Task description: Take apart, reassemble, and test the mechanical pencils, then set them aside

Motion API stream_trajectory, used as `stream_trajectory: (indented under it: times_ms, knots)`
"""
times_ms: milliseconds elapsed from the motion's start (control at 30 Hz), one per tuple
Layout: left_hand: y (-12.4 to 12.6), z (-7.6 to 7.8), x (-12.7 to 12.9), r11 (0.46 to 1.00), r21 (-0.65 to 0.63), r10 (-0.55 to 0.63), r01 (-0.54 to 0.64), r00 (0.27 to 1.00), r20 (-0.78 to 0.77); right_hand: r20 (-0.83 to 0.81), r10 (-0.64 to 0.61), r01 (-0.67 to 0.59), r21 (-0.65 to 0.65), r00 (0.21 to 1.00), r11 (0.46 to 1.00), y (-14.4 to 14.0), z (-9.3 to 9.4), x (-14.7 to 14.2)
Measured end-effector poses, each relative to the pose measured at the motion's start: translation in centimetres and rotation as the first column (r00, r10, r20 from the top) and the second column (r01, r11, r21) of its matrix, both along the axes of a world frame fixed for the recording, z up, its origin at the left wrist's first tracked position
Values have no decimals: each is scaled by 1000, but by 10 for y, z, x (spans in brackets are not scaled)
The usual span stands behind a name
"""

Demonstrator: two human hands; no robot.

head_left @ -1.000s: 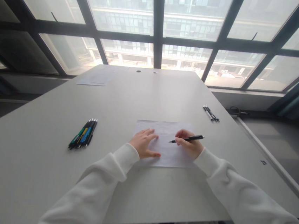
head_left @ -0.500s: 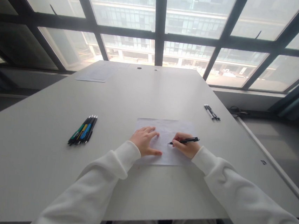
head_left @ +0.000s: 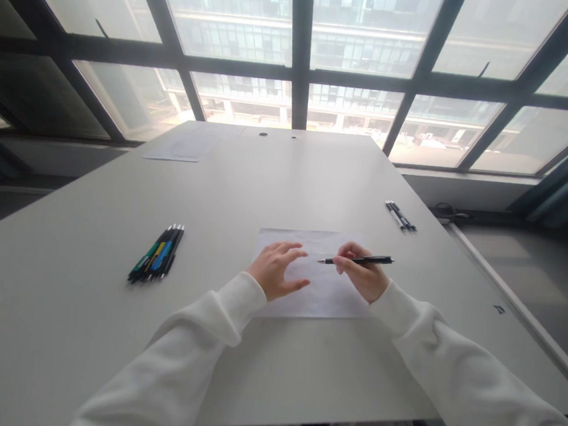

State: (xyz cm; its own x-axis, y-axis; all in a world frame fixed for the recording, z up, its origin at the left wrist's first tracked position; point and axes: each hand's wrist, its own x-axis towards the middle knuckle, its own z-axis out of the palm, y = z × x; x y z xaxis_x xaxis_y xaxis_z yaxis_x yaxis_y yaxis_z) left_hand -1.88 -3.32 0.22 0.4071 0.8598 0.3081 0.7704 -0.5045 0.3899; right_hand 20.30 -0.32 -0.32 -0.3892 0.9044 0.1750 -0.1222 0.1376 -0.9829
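Broad white table (head_left: 296, 187), rectangular white paper sheet (head_left: 326, 301) near its close edge, left hand (head_left: 273, 271) over the sheet's left side with thumb and fingers spread, contact unclear, right hand (head_left: 365, 280) pinching a slim black pen (head_left: 374, 259) between thumb and fingers, tip over the sheet

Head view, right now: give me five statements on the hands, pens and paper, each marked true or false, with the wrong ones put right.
1. The right hand holds a black pen. True.
2. The left hand holds a pen too. False: it holds nothing, its fingers spread over the near paper sheet.
3. A bundle of pens with green, yellow and blue among them lies left of that sheet. True.
4. The small pen group on the right lies on the paper. False: it lies on the white table, off the sheet.
5. More paper lies at the table's far left. True.
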Motion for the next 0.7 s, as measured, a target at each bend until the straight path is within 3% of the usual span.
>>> stream_trajectory:
  times_ms: [133,233,433,567,700]
  knots:
    - [-5,11,9,993,13,-118,118,978,174,-140,174,-195,-152,975,969,-7,3,-3]
    - [-6,15,11,989,-4,-147,151,969,200,-204,206,-254,-247,957,935,-8,4,-3]
    - [0,10,2,1000,25,-11,5,972,233,-346,135,-281,-415,928,865,2,11,8]
    - [2,8,-1,998,18,52,-59,964,260,-430,117,-327,-454,895,829,5,11,12]
    - [1,8,0,998,8,58,-62,960,273,-413,113,-315,-462,904,829,3,10,9]
